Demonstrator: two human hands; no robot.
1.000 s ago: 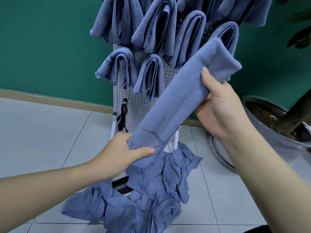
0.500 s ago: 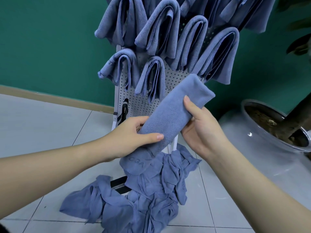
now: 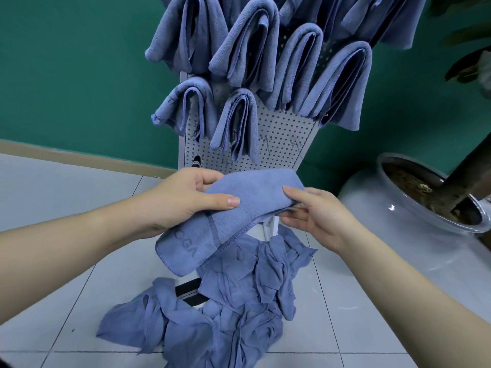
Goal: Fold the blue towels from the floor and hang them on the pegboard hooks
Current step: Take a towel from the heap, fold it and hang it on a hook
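towel held between both hands, before the pegboard

left hand grips the towel's left side, thumb on top; right hand pinches its right end. one end hangs down over the pile of towels on the floor at the pegboard's foot. folded towels hang in rows on the board, above and behind the hands. bare hooks sit just under the right ones. a pot stands right of the board, a wall behind all.
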